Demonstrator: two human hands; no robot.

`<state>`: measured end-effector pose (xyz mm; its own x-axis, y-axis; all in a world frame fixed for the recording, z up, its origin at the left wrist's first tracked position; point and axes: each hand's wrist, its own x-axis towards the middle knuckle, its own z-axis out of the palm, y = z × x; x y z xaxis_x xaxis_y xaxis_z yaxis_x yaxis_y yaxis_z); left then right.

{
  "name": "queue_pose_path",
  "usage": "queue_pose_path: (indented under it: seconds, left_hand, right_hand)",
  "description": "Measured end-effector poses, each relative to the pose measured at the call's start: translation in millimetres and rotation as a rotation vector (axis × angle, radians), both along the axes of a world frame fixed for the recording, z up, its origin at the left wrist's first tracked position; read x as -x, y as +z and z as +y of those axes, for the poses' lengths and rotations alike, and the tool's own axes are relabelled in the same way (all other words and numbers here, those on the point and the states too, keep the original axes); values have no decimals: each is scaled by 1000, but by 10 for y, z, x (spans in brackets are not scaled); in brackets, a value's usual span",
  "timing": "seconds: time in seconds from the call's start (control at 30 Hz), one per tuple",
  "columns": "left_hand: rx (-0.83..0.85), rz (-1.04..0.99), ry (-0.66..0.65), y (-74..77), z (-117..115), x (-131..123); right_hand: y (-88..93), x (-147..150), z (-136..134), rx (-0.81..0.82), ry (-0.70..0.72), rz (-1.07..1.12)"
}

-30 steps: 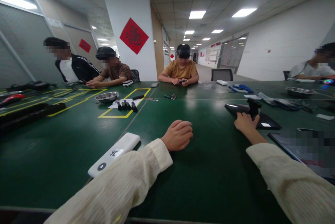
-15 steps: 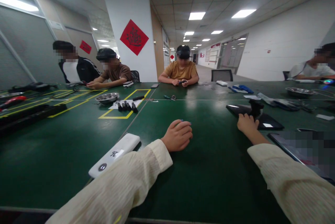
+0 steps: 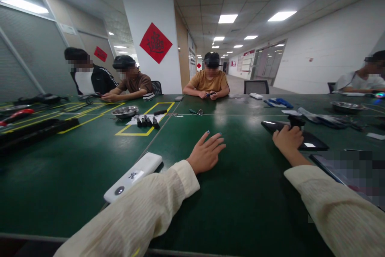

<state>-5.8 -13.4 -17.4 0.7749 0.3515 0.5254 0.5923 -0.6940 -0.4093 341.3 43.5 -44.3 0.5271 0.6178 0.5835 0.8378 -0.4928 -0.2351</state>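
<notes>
My left hand (image 3: pixel 207 152) hovers over or rests on the green table (image 3: pixel 237 209), fingers spread, holding nothing. Beside its forearm lies a white device like a power bank (image 3: pixel 135 175), marked 26. Off to the right, my right hand (image 3: pixel 288 140) has its fingers curled round a small black object (image 3: pixel 296 121). That object stands on a flat black panel (image 3: pixel 315 140) bearing a white label. The fingers cover part of the black object, so its kind cannot be made out.
A phone or tablet (image 3: pixel 327 168) lies near my right sleeve. Black cylinders (image 3: pixel 147 122) and a metal bowl (image 3: pixel 124 112) are at the left, within and near yellow tape. Pliers (image 3: pixel 196 112) lie mid-table. Several people sit around, one opposite (image 3: pixel 207 82). Another metal bowl (image 3: pixel 347 106) is at the right.
My left hand has opened, its fingers stretching out from a loose curl. My right hand has shifted a little and its fingers have moved higher over the black object.
</notes>
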Motion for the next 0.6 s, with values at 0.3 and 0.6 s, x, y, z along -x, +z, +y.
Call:
queue_pose_path:
  seconds: [0.3,0.6]
  left_hand:
    - [-12,182,-24,63,-37,-20]
    - [-53,223,-175,42,-5,-26]
  right_hand:
    - [-16,-309,44,-196,52,51]
    - [98,-816,73,-119,235,320]
